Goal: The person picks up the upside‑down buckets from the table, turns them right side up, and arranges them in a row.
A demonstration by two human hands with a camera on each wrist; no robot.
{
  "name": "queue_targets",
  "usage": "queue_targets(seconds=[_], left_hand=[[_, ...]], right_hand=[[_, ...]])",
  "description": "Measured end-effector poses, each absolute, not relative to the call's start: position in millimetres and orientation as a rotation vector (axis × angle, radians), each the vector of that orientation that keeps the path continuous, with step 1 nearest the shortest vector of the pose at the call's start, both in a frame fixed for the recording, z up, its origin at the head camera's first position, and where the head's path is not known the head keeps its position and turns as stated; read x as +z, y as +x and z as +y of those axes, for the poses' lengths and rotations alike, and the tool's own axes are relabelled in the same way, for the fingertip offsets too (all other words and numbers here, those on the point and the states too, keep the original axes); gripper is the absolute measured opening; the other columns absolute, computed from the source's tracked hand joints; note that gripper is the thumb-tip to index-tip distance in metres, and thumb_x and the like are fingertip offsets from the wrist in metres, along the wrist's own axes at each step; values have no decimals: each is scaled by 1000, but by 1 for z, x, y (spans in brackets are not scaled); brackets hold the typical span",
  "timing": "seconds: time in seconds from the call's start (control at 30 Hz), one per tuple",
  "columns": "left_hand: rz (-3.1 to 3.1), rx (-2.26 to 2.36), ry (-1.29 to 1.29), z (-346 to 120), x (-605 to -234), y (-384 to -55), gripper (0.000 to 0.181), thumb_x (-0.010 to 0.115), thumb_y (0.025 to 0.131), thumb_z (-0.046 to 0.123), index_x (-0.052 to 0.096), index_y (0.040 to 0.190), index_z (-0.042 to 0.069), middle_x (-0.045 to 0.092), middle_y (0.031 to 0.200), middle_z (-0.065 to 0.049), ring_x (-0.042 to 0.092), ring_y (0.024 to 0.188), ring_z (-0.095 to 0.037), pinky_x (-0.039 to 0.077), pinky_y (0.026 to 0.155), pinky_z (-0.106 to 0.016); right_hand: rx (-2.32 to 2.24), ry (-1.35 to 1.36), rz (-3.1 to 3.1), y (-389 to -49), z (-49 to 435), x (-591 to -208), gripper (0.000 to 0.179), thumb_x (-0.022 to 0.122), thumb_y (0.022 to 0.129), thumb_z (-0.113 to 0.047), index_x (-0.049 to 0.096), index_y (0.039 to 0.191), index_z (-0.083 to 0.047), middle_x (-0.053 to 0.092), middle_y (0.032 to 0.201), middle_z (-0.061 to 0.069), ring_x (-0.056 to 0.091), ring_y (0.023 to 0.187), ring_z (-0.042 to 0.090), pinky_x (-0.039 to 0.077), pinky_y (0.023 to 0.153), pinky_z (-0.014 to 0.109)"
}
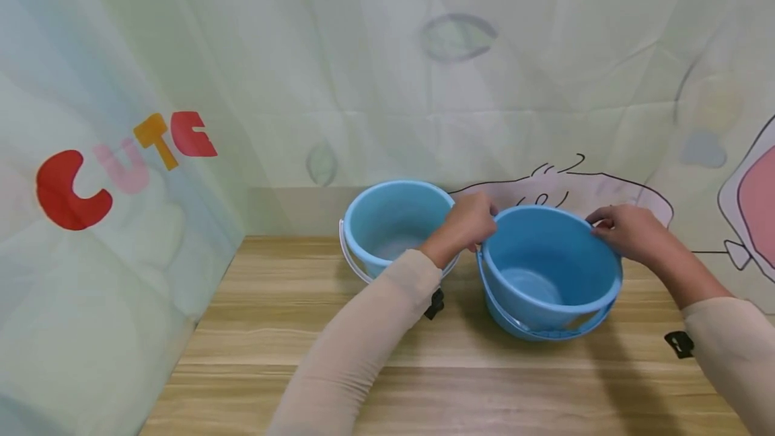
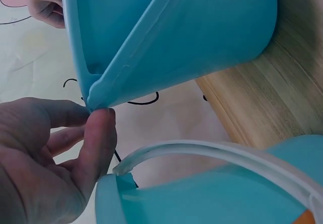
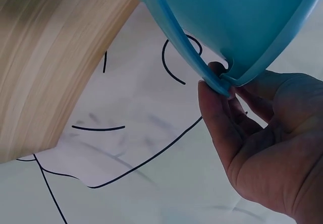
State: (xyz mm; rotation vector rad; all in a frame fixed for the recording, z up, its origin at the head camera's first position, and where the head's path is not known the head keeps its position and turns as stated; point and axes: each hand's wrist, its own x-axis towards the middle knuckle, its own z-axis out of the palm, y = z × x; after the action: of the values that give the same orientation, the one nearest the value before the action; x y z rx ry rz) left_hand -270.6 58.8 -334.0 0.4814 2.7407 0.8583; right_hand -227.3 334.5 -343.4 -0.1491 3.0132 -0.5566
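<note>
Both hands are at a blue bucket (image 1: 547, 258) with a matching blue handle, on the right side of the wooden table. The left hand (image 1: 467, 222) pinches its left rim where the handle joins; the left wrist view shows thumb and fingertips (image 2: 103, 125) together there. On the opposite side, the right hand (image 1: 632, 231) pinches the rim by the other handle joint, seen close in the right wrist view at the handle end (image 3: 217, 85). The handle hangs down across the bucket's near side. Whether its base touches the table I cannot tell.
A lighter blue bucket (image 1: 363, 224) with a white handle (image 1: 354, 264) stands just left, partly behind the left forearm. Small black pieces (image 1: 434, 303) lie on the table (image 1: 254, 342). A printed curtain (image 1: 375, 86) hangs behind and at the left.
</note>
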Motion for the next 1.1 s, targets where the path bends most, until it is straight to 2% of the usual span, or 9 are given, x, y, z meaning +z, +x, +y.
queue_targets(seconds=[0.13,0.3,0.37,0.43,0.6,0.67,0.73,0.83,1.1], left_hand=[[2769,838,473,59,-333,-268,25,59,99,5,76,117,9,71,86,-3,66,51,-14,54,45,-26],[2807,784,527,57,-328,-263,16,60,100,12,67,86,9,51,63,-1,54,51,-13,44,46,-23],[2841,751,573,57,-327,-260,16,61,100,16,62,85,12,49,65,0,52,57,-13,41,48,-25],[2864,747,615,56,-327,-257,10,62,101,21,67,101,13,55,71,0,58,64,-13,46,53,-25],[2888,784,679,53,-326,-252,46,63,102,27,58,145,12,72,118,-3,68,90,-13,57,75,-25],[2879,817,706,51,-325,-249,50,64,102,28,55,149,12,66,140,-2,69,109,-14,58,89,-27],[2864,855,739,47,-324,-245,53,65,102,29,53,151,12,59,149,-1,66,123,-16,56,100,-31],[2837,913,795,41,-324,-240,57,67,101,31,51,152,10,58,150,-3,60,134,-17,52,107,-34],[2801,1027,863,28,-332,-224,68,72,97,37,46,155,13,53,155,-3,50,142,-20,49,111,-39]], right_hand=[[-547,-156,3027,-228,335,-345,37,63,101,-10,60,128,15,66,109,36,68,90,48,62,71,53],[-558,-150,3042,-224,335,-347,42,61,103,-16,56,132,14,64,116,39,66,97,55,62,74,57],[-567,-143,3052,-221,335,-348,45,60,103,-19,54,134,13,62,121,41,64,102,58,61,76,59],[-575,-144,3073,-217,336,-349,48,59,104,-22,52,136,13,59,125,42,62,107,61,60,79,61],[-626,-117,3090,-207,339,-352,58,56,106,-31,45,144,11,51,139,42,52,123,63,54,87,68],[-644,-95,3091,-201,341,-353,64,55,106,-35,40,148,11,45,144,42,47,127,65,50,89,71],[-669,-88,3092,-195,344,-354,69,53,107,-38,35,152,11,41,146,43,43,128,67,47,90,75],[-698,-96,3112,-187,346,-359,72,53,107,-39,30,155,9,38,147,45,40,127,69,44,89,79],[-784,-99,3099,-168,347,-370,79,52,108,-39,14,162,5,32,148,49,38,126,72,41,86,84]])
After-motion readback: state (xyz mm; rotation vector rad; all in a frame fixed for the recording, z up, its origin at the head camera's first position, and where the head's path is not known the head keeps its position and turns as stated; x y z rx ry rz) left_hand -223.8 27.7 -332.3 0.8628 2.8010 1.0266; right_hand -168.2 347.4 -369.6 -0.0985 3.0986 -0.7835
